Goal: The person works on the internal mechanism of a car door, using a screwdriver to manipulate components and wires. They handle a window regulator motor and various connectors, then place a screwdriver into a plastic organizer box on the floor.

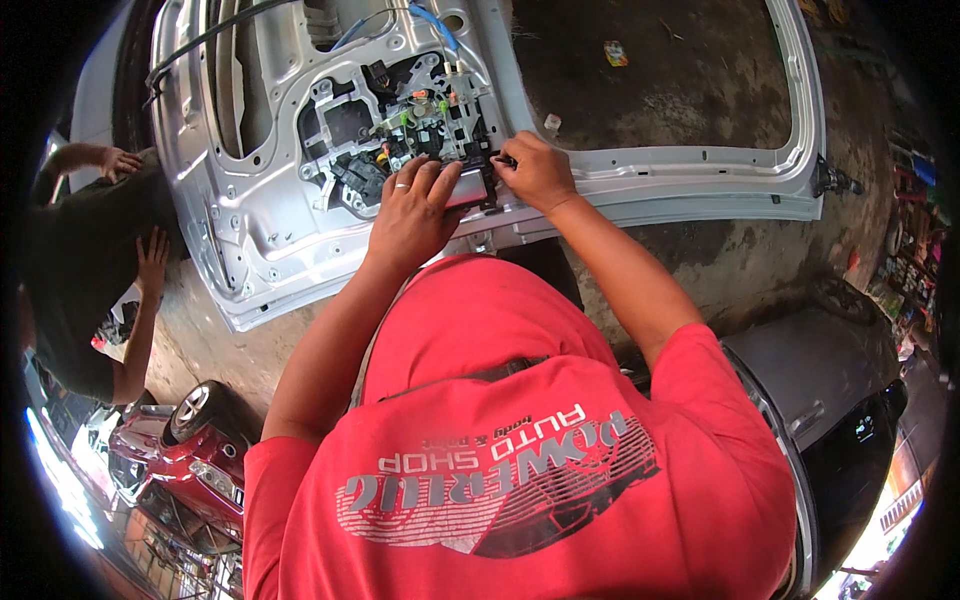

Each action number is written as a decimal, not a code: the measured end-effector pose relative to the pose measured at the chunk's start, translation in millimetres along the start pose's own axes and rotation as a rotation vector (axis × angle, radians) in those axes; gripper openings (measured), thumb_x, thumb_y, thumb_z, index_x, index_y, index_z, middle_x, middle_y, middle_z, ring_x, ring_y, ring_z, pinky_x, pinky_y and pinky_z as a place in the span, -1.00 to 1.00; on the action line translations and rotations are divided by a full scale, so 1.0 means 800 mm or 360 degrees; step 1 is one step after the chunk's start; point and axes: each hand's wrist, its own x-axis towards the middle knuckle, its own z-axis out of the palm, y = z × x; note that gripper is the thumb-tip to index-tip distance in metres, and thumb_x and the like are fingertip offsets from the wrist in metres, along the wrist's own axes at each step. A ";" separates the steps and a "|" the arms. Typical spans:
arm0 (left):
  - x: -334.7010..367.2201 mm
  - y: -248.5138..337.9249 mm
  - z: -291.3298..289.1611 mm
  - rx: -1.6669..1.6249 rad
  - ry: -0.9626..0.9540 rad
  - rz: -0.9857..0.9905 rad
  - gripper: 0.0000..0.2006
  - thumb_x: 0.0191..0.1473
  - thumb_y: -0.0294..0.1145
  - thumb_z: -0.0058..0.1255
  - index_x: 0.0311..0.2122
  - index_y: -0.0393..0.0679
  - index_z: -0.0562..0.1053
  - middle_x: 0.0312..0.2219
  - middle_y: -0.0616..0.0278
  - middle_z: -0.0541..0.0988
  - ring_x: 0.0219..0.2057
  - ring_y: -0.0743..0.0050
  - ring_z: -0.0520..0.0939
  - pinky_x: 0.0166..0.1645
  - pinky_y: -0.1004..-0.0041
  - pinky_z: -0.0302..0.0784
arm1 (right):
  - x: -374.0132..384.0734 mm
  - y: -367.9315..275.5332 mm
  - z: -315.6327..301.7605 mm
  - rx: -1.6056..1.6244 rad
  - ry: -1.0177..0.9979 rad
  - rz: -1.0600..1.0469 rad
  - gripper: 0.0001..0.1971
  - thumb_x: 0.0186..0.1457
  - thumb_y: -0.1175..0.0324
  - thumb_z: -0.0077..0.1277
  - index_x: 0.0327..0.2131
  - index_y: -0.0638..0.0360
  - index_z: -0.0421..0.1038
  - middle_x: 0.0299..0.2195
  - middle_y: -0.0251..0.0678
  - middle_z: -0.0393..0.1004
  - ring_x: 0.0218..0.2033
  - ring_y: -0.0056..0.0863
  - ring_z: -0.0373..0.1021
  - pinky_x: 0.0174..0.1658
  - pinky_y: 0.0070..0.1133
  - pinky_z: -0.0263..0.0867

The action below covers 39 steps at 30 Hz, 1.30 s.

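Note:
A bare silver vehicle door (265,235) lies in front of me. On its inner side sits a mechanism (425,125) of metal plates and black parts, with small green and orange clips. My left hand (415,212), with a ring on one finger, is bent over the near edge of this mechanism and grips a silver-grey box-shaped part (467,187). The thumb is hidden beneath the hand. Just to its right, my right hand (538,172) pinches a small dark piece (502,161) at the mechanism's right edge; its exact kind is unclear.
Blue-sleeved cables (437,28) run from the mechanism's top. The door's large window opening shows the stained concrete floor (655,100) and a small colourful wrapper (615,53). Another person in dark clothing (95,260) is at the left. A red car (185,455) and a dark grey car (810,370) stand nearby.

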 end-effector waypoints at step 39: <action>-0.013 -0.012 0.010 -0.0145 0.0228 0.0040 -0.35 0.02 -0.17 0.34 0.23 0.01 0.40 0.09 0.15 0.53 0.27 -0.02 0.43 0.25 0.01 0.40 | 0.012 -0.034 -0.006 -0.0390 -0.0135 0.0009 -0.77 0.24 0.19 0.20 -0.27 0.14 0.50 -0.25 -0.12 0.56 -0.20 0.08 0.53 -0.16 -0.12 0.44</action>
